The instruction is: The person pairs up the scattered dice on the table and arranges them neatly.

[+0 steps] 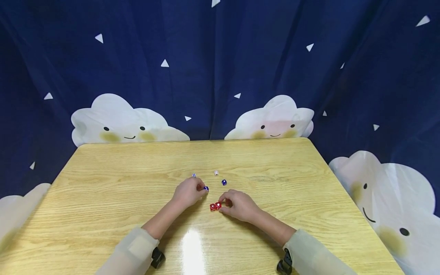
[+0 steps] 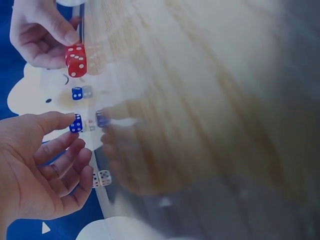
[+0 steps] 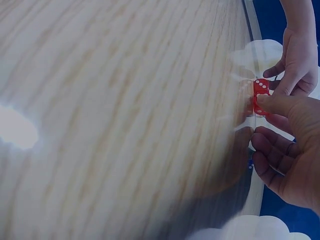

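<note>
My left hand (image 1: 188, 192) pinches a blue die (image 2: 75, 123) with white pips between thumb and forefinger. A gap between this die and its reflection shows it held just above the tabletop. Nearer to me, two red dice (image 1: 212, 207) sit side by side. The thumb and forefinger of my right hand (image 1: 241, 205) pinch the right-hand red die (image 1: 218, 206); its other fingers curl loosely beneath. From the right wrist, the thumb covers part of the red pair (image 3: 261, 90).
A second blue die (image 1: 224, 182) lies beyond the hands on the wooden table (image 1: 137, 160). One white die (image 1: 216, 173) stands behind it, another white die (image 1: 194, 175) just past my left knuckles. A dark blue curtain (image 1: 206, 76) hangs behind the table.
</note>
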Demonstrator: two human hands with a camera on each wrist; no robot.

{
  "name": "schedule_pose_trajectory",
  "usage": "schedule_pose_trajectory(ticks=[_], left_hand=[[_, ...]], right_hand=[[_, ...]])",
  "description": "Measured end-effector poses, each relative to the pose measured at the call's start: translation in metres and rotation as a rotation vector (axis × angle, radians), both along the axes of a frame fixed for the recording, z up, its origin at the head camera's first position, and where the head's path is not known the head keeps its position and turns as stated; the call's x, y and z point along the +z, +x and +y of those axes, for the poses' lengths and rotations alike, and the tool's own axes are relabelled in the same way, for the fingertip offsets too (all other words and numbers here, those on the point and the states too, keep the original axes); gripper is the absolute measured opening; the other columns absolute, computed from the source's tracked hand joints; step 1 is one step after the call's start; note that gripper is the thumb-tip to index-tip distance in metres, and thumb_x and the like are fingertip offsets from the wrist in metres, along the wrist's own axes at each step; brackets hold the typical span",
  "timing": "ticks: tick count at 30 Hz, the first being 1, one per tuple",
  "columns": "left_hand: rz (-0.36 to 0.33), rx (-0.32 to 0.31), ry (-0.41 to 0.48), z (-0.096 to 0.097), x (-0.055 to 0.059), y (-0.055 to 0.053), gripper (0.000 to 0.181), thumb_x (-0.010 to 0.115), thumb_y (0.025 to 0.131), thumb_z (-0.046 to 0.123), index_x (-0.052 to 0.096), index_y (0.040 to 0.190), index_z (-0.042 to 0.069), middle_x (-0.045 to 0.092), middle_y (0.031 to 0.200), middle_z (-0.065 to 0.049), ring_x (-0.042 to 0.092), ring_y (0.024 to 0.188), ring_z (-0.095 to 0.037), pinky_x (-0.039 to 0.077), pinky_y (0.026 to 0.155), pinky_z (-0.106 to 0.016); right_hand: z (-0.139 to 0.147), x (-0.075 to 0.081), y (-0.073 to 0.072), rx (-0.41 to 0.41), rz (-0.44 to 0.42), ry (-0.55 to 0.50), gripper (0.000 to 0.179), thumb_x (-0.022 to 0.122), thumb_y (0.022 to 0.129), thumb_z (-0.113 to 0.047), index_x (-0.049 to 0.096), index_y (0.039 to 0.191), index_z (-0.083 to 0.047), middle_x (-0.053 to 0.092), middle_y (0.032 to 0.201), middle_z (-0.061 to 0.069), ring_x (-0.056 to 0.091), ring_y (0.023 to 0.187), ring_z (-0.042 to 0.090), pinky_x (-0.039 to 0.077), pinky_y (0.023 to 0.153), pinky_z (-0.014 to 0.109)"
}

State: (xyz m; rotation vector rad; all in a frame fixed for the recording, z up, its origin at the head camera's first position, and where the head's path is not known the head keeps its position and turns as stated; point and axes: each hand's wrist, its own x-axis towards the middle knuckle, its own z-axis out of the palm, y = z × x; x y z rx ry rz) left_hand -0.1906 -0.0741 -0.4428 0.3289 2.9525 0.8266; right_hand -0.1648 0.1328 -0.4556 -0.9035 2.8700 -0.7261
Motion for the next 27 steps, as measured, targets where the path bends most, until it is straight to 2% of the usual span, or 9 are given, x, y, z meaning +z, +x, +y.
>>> schedule_pose_trajectory(ticks=[6,17,27], left_hand=[[0.000,-0.027,-0.017,-0.001,0.001,0.004,0.018,0.071,0.081,0.028,0.070,0.088,0.012,0.064,0.084,-0.001,0.059,0.075,-0.015,0.049,0.065,-0.032],[0.051,-0.071,-0.027,0.000,-0.002,0.010,0.013,0.072,0.080,0.026,0.068,0.081,0.013,0.062,0.078,0.001,0.056,0.071,-0.012,0.047,0.064,-0.031],[0.040,-0.093,-0.013,-0.001,-0.003,0.015,0.014,0.072,0.080,0.026,0.069,0.082,0.012,0.063,0.079,0.001,0.057,0.073,-0.013,0.048,0.066,-0.031]], right_hand=[[0.001,-0.001,0.000,-0.007,-0.006,-0.004,0.018,0.073,0.079,-0.024,0.067,0.094,-0.016,0.054,0.075,-0.008,0.044,0.064,0.002,0.038,0.057,0.018],[0.001,-0.003,0.002,-0.011,0.029,-0.022,0.018,0.075,0.078,-0.024,0.066,0.093,-0.016,0.054,0.074,-0.006,0.043,0.064,0.002,0.037,0.057,0.017],[0.000,-0.006,0.001,-0.016,0.030,-0.015,0.019,0.075,0.077,-0.025,0.067,0.092,-0.017,0.054,0.073,-0.007,0.043,0.064,0.001,0.038,0.057,0.017]])
